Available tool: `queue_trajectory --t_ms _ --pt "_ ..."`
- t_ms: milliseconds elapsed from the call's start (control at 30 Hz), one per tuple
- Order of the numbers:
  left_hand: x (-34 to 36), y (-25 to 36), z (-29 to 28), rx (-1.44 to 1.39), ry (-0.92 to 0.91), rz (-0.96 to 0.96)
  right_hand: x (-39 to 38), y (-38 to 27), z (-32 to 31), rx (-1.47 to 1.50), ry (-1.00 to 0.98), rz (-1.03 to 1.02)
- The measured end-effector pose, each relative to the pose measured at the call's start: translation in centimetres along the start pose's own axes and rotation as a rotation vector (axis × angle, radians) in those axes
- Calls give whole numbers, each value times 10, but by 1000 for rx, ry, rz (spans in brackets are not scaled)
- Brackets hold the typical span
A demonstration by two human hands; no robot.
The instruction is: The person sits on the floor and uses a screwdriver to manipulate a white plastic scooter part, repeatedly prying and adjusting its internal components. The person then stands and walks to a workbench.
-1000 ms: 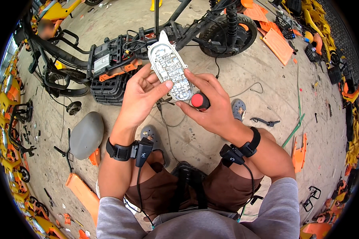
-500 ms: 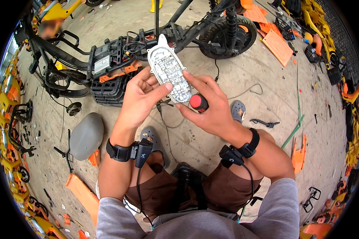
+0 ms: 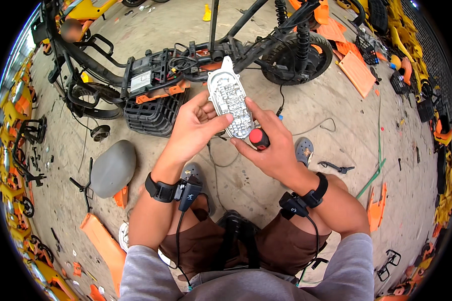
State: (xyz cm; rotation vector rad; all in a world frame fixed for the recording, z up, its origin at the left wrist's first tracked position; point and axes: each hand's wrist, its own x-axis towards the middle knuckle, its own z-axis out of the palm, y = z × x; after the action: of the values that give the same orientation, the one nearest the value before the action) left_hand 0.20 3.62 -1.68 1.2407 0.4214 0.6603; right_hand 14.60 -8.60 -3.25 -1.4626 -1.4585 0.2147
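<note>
An oval silvery housing (image 3: 231, 95) with mounting ears and a bumpy, shiny inner face is held up in front of me. My left hand (image 3: 198, 123) grips its left edge, thumb across the lower face and fingers behind. Thumb and forefinger of my right hand (image 3: 271, 143) touch its lower right edge. Tucked in that same hand is a red-and-black handle (image 3: 259, 139), apparently a screwdriver's; its shaft is hidden. Just beyond lies a stripped scooter frame (image 3: 165, 70) with exposed wiring and a battery-like box.
A grey seat (image 3: 114, 169) lies on the floor at left, near an orange panel (image 3: 105, 248). A black crate-like box (image 3: 150, 116) sits under the frame. The rear wheel (image 3: 299, 60) is at upper right. Loose cables, orange panels (image 3: 356, 74) and yellow parts line the sides.
The view has shifted, so the frame and floor parts appear farther right and slightly lower. Both hands still hold the housing in nearly the same pose.
</note>
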Motion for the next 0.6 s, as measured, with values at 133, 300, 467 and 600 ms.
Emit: queue_trajectory --t_ms 133,300,467,600 --pt "-1 -1 1 33 21 -15 -2 3 2 -17 -13 4" --pt "1 -1 -1 97 60 -25 -3 6 5 -66 -50 4" --pt "2 -5 3 130 106 -15 -4 1 2 -100 -84 42" --pt "4 -6 7 132 108 -30 -5 4 0 -90 -73 37"
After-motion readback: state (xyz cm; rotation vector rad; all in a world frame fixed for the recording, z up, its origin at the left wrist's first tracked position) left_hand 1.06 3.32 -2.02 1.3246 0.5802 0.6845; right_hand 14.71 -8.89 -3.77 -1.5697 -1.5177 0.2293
